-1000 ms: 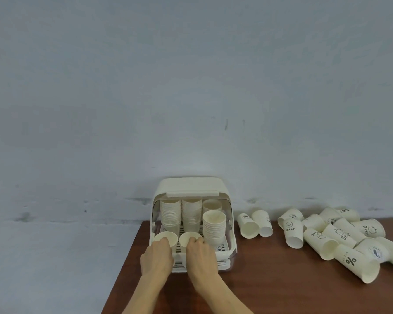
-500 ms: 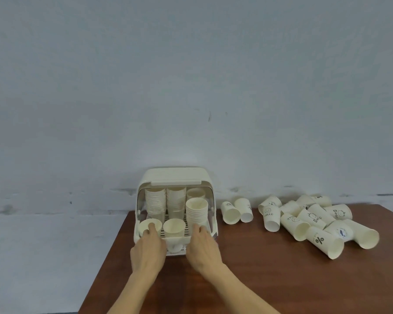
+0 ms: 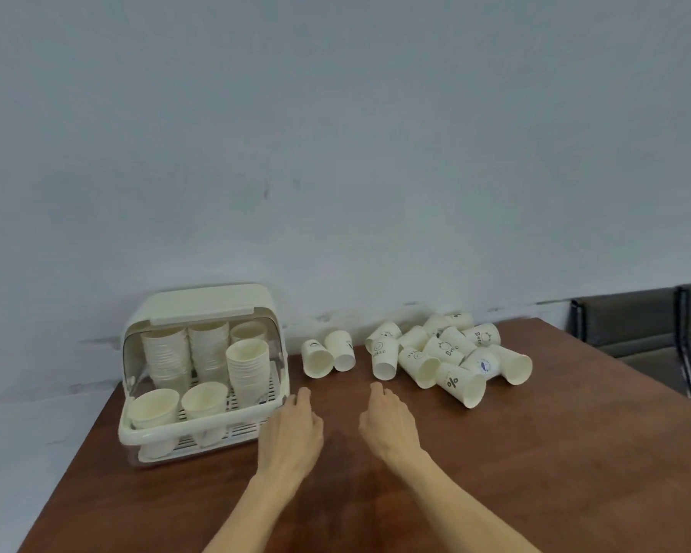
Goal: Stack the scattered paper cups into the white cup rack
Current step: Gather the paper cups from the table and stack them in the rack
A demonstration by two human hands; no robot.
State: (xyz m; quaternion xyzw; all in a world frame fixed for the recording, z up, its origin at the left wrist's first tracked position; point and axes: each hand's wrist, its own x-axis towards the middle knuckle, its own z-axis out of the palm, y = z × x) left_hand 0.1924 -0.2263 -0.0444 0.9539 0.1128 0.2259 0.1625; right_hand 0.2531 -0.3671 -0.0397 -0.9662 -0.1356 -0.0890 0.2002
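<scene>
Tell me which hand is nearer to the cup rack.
Left. The left hand is just beside the cup rack, at its front right corner. The right hand is further right, over the table.

The cup rack (image 3: 200, 373) is sitting on the table (image 3: 495, 472) left of the left hand's fingers (image 3: 302, 397), holding stacked cups inside. Two paper cups (image 3: 328, 355) are lying just beyond those fingers; the cup pile (image 3: 451, 357) is lying beyond and right of the right hand's fingers (image 3: 378, 393).

One paper cup (image 3: 385, 353) reads "HELLO" — another cup (image 3: 458, 383) bears a "%" sign.
</scene>
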